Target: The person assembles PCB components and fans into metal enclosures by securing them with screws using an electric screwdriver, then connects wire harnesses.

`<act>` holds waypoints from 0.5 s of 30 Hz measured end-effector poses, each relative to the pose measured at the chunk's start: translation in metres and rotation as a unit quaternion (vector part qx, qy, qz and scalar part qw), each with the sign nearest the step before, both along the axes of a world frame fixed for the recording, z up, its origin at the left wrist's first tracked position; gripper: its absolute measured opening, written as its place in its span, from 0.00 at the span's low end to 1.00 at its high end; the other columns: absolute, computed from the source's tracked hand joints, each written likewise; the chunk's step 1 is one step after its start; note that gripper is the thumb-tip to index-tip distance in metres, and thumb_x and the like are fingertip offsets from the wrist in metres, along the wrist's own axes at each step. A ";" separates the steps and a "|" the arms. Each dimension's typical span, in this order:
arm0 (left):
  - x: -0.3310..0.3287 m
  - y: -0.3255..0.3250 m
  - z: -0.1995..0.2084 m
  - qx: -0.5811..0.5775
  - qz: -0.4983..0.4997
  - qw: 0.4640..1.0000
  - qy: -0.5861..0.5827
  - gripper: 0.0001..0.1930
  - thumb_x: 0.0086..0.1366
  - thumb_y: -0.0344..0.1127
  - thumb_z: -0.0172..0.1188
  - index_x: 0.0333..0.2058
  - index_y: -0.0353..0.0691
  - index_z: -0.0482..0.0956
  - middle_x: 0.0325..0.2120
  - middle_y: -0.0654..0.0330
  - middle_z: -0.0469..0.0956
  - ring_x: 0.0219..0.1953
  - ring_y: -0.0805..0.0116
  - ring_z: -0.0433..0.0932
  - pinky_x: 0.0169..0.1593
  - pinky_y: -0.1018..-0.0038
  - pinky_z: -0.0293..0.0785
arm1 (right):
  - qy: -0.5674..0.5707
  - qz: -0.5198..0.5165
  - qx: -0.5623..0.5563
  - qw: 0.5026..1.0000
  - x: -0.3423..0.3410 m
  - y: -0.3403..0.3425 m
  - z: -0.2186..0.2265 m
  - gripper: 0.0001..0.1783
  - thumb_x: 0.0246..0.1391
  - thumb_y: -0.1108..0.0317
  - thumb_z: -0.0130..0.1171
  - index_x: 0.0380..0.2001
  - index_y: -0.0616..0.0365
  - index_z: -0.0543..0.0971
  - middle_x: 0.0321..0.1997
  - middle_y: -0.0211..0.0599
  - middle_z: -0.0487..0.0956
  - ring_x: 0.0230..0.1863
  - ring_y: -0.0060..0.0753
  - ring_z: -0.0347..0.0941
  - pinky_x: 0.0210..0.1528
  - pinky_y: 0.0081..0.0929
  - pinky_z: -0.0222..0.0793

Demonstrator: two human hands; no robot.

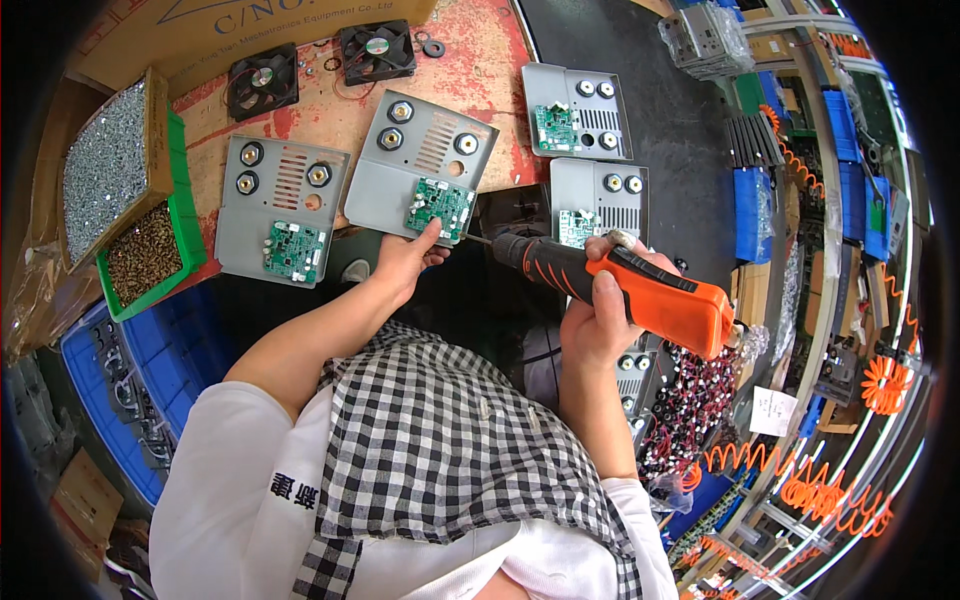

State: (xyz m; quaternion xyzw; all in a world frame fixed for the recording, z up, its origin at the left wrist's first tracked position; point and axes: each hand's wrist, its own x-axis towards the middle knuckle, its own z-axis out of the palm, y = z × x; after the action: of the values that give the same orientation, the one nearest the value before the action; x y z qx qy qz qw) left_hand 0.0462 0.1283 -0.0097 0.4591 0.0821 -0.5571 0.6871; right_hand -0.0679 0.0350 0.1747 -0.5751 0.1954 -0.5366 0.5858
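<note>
Centre right, the right hand (600, 310) is clenched round an orange electric screwdriver (640, 290) (probably weighty; best gripped at its body). Just above centre, the left hand (405, 262) pins the green circuit board (440, 207), stiff but fragile, onto its grey panel (420, 160) on the tabletop (480, 70).

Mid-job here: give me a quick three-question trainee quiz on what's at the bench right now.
1. True or false: the left hand rests on a grey metal panel carrying a green circuit board.
2. What does the right hand grip? A) orange-and-black electric screwdriver B) pliers C) black cooling fan
3. How many grey panels with green boards lie in view on the bench?

Key: 1 true, thumb at the board's edge. 2 A, tip pointing toward that board. 3 four.
</note>
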 end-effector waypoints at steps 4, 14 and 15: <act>-0.006 -0.001 0.001 0.022 0.024 0.999 -0.023 0.12 0.57 0.40 0.58 0.34 0.37 0.72 0.25 0.61 0.75 0.22 0.73 0.74 0.24 0.80 0.69 | 0.020 0.010 -0.014 1.000 -0.002 -0.003 0.000 0.26 0.33 0.81 0.55 0.39 0.57 0.59 0.38 0.46 0.68 0.33 0.36 0.68 0.41 0.36 0.65; -0.006 -0.001 0.004 0.019 0.021 0.999 -0.020 0.13 0.58 0.42 0.56 0.34 0.37 0.72 0.25 0.62 0.75 0.22 0.73 0.74 0.25 0.80 0.69 | 0.094 0.075 -0.111 0.987 0.002 0.008 0.004 0.25 0.30 0.86 0.48 0.36 0.55 0.60 0.37 0.43 0.69 0.31 0.36 0.69 0.41 0.39 0.66; -0.004 0.000 0.004 0.018 0.022 0.999 -0.020 0.13 0.58 0.42 0.56 0.34 0.37 0.72 0.25 0.62 0.75 0.22 0.73 0.74 0.25 0.80 0.69 | 0.107 0.070 -0.125 0.984 0.005 0.011 0.005 0.25 0.28 0.88 0.48 0.35 0.56 0.59 0.36 0.45 0.69 0.30 0.34 0.69 0.37 0.35 0.68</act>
State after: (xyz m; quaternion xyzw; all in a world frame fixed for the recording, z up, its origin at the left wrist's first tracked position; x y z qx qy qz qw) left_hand 0.0417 0.1282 -0.0053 0.4810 0.0881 -0.5311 0.6920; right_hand -0.0624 0.0457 0.1800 -0.7100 0.1481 -0.4500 0.5210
